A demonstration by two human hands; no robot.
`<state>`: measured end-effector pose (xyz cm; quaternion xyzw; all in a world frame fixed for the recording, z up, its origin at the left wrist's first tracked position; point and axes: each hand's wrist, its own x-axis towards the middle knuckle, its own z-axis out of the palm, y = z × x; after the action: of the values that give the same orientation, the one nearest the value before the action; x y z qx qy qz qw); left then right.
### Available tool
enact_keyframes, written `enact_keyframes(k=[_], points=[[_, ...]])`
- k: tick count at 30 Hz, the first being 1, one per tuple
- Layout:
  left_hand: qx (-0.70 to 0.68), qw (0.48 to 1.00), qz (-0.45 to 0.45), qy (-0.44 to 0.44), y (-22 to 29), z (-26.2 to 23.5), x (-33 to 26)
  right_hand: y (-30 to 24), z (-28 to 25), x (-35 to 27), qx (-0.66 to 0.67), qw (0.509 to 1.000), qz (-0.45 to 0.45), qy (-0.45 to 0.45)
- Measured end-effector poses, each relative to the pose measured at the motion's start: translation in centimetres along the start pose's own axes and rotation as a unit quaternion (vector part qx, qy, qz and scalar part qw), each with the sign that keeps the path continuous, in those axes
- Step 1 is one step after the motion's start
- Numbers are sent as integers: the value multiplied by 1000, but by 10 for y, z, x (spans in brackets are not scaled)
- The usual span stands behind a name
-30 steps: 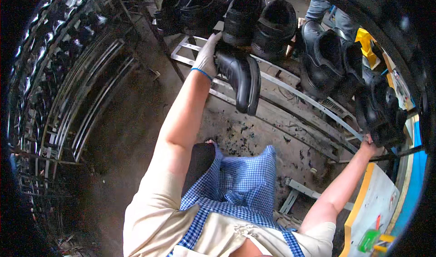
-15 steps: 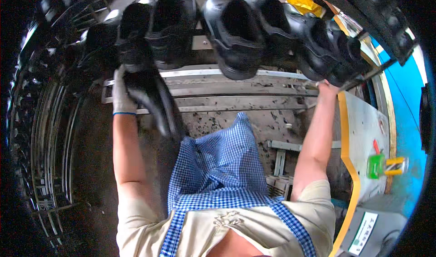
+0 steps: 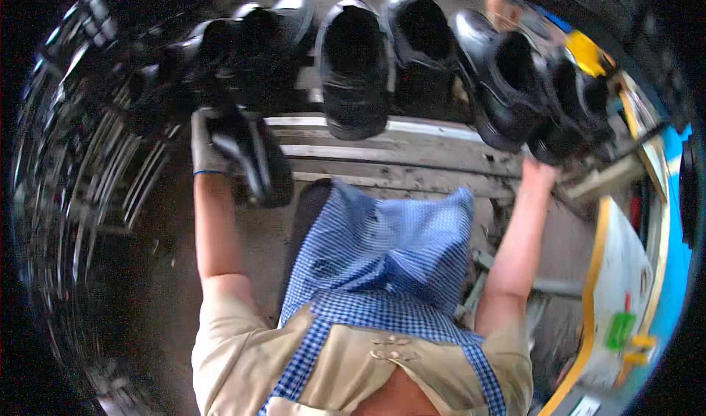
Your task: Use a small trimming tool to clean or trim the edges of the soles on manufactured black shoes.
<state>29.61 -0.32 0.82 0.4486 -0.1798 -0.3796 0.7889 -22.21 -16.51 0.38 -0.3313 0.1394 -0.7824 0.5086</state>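
- Your left hand (image 3: 202,140), gloved, at ten o'clock: fingers seem closed on a black shoe (image 3: 268,169), though the tips are hidden.
- That shoe hangs at ten o'clock, toe slanting to five, just below the row; gripped near the heel end, probably so the front stays untouched.
- Your right hand (image 3: 539,169), bare, near three o'clock: fingers tucked under the row's end; can't tell whether they grasp frame or shoe. Maybe steadying.
- Other shoes (image 3: 353,77) arc from ten to two, heels toward you, likely for easy reach.
- Metal rail (image 3: 423,127) at one o'clock, below them.
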Motion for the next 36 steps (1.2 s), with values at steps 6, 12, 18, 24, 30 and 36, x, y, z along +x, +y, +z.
enact_keyframes(k=[6, 12, 18, 24, 30, 36], points=[[-80, 993, -3, 82, 44, -60, -20, 30, 39, -29, 43, 996, 80, 18], [-73, 992, 28, 95, 50, -76, -7, 56, 58, -42, 15, 999, 45, 21], [-46, 990, -5, 137, 48, -73, 26, 93, 19, -19, -21, 999, 39, 1], [-72, 990, -17, 118, 33, -72, 54, 140, -77, 43, 20, 992, 121, 0], [-59, 987, -14, 150, 5, -141, 70, 195, -100, 47, 29, 983, 180, -33], [-28, 970, 16, 242, 28, -189, 59, 230, -53, 29, 32, 976, 213, -40]])
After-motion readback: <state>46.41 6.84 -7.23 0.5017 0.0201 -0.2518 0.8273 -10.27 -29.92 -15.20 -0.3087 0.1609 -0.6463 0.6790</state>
